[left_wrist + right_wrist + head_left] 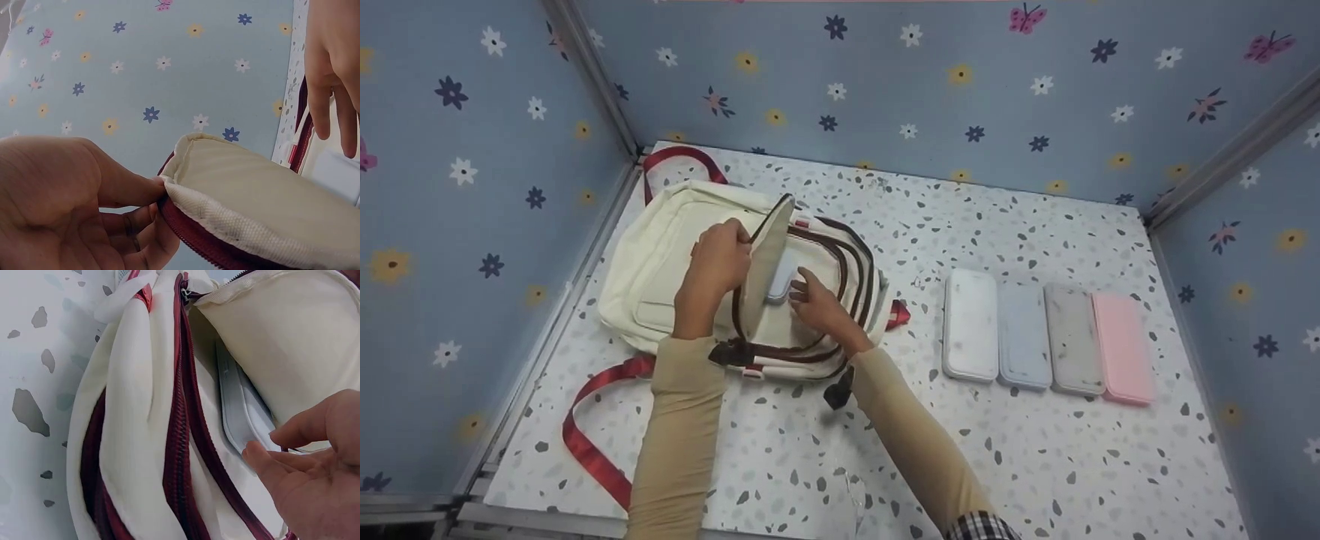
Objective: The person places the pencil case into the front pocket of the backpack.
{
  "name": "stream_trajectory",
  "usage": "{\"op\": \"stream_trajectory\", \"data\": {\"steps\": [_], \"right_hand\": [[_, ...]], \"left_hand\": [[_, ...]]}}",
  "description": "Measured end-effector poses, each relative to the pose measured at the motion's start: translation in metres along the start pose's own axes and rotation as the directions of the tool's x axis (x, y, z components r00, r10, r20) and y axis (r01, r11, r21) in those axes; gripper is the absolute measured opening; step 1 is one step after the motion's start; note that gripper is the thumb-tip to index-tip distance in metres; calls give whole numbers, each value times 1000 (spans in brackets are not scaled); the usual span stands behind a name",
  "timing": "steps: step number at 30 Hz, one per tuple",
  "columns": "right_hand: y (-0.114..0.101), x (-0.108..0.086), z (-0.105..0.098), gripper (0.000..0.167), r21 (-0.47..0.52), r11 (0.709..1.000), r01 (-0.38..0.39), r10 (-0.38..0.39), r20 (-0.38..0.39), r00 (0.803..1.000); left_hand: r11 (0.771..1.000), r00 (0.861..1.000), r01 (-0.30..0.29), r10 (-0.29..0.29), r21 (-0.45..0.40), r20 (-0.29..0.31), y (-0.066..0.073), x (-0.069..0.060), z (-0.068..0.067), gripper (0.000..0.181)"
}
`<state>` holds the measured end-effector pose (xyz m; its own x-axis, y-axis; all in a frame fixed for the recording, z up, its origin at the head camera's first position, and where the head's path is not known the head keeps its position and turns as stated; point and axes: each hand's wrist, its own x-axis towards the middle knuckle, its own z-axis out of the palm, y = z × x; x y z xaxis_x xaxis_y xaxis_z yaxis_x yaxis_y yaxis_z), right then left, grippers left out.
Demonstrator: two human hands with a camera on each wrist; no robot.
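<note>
A cream backpack (649, 247) with dark red zips lies on its back on the table, its front pocket unzipped. My left hand (720, 259) pinches the edge of the pocket flap (236, 180) between thumb and fingers and holds it lifted. Inside the opening is a pale blue-grey, flat rectangular case (239, 405), partly hidden by the flap. My right hand (817, 304) is at the near end of that case, fingertips by its edge, thumb and fingers apart; whether they touch it I cannot tell.
To the right, a white case (970, 326), a light blue case (1024, 337), a grey case (1074, 341) and a pink case (1125, 349) lie side by side. A red strap (592, 442) trails toward the front edge. Flower-patterned panels (885, 82) enclose the speckled table (1035, 457).
</note>
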<state>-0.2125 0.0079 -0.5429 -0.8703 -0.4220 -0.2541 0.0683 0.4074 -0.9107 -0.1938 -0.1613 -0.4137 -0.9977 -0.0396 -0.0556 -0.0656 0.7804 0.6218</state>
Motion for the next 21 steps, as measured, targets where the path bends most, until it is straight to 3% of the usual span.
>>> {"op": "stream_trajectory", "data": {"steps": [6, 14, 21], "right_hand": [[1, 0, -1, 68, 56, 998, 2, -4, 31, 999], [1, -5, -7, 70, 2, 1000, 4, -5, 24, 1000], [3, -9, -11, 67, -62, 997, 49, -50, -14, 999]], "left_hand": [[1000, 1000, -6, 6, 0, 3, 2, 0, 0, 18], [1000, 1000, 11, -11, -1, 23, 2, -1, 0, 21], [1000, 1000, 15, -15, 3, 14, 1, -1, 1, 19]]}}
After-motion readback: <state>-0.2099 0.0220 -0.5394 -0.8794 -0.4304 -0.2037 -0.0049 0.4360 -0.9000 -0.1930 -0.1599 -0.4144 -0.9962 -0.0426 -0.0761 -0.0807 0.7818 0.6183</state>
